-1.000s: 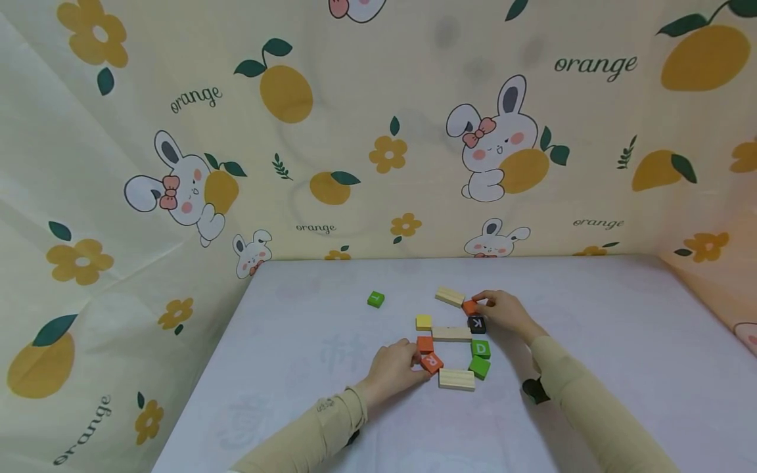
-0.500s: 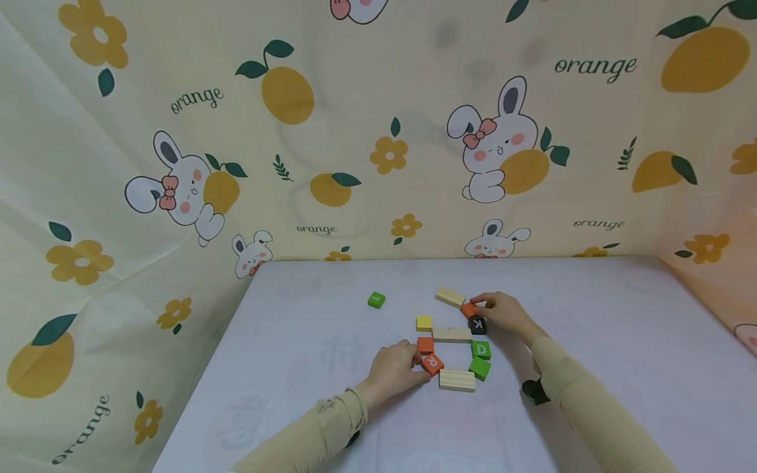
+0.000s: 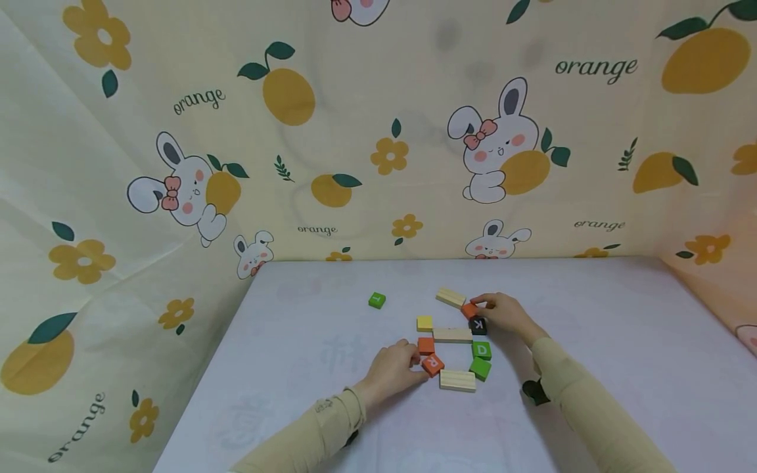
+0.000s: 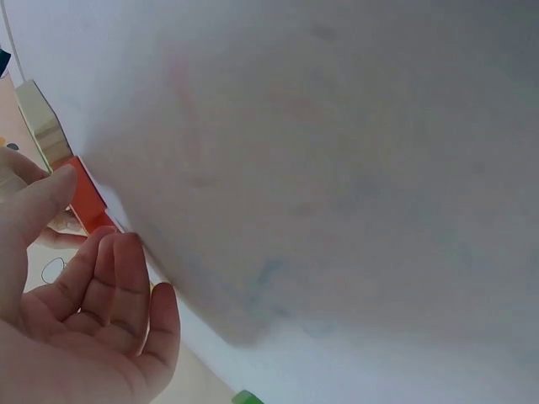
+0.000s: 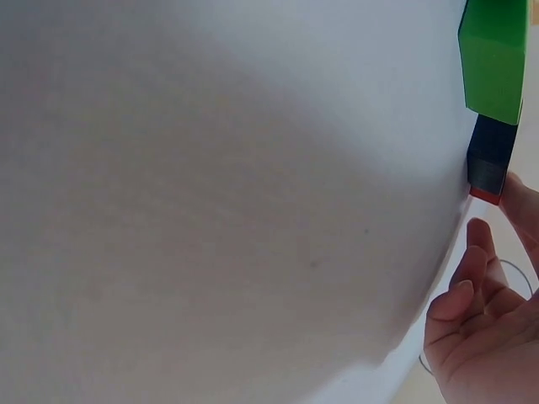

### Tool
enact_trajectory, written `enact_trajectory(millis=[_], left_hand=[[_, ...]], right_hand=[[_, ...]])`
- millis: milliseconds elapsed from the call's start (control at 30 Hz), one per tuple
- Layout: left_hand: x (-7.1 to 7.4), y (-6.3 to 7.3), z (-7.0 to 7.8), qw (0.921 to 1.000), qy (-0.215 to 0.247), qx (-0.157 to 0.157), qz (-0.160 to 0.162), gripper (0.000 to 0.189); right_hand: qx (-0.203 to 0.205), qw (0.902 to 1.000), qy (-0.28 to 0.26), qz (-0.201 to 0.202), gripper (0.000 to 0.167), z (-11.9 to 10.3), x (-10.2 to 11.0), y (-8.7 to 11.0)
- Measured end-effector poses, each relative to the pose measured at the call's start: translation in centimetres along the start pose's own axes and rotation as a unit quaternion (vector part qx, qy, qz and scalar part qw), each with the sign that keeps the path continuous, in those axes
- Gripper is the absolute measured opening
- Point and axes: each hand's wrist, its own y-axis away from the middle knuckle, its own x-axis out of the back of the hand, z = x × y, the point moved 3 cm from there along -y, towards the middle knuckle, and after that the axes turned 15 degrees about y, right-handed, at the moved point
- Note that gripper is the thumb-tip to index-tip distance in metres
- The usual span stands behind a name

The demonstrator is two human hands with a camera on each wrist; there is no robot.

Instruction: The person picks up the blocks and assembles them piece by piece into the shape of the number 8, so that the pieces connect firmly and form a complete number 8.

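Observation:
In the head view, my left hand has its thumb and fingers at the left corner of an orange letter block marked R; the left wrist view shows the thumb overlapping a red-orange block. My right hand pinches another orange block between thumb and finger. That block lies between a slanted wooden plank and a black K block. A second orange block sits just above the R block. Below the K block are a green letter block and a tilted green block.
A long plank spans the middle of the arrangement, and a shorter plank forms its near side. A yellow block stands at the upper left. Farther left lies a separate green block. A patterned cloth hangs behind the table.
The orange block at my right fingers has shifted slightly toward the K block. My left thumb has drawn back a little from the R block. The other blocks stay about where they were.

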Motion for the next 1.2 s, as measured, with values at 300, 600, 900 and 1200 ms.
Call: enact_trajectory(millis=[300, 600, 900, 1200], left_hand=[[1.7, -0.4, -0.7, 1.0, 0.002, 0.007, 0.001, 0.025], [5.5, -2.6, -2.7, 0.9972, -0.035, 0.003, 0.065, 0.026], [7.7, -4.9, -6.1, 0.9868, -0.058, 0.052, 0.142, 0.029], [8.1, -6.4, -7.2, 0.9825, -0.029, 0.108, 0.149, 0.031]], right_hand=[[-0.012, 0.9999, -0.01, -0.006, 0.036, -0.1, 0.0, 0.1], [-0.015, 0.9996, -0.022, -0.009, 0.038, 0.4, -0.4, 0.0], [-0.008, 0.9996, -0.027, -0.009, 0.04, 0.6, -0.6, -0.2], [-0.02, 0.9996, -0.021, -0.005, 0.036, -0.1, -0.3, 0.4]])
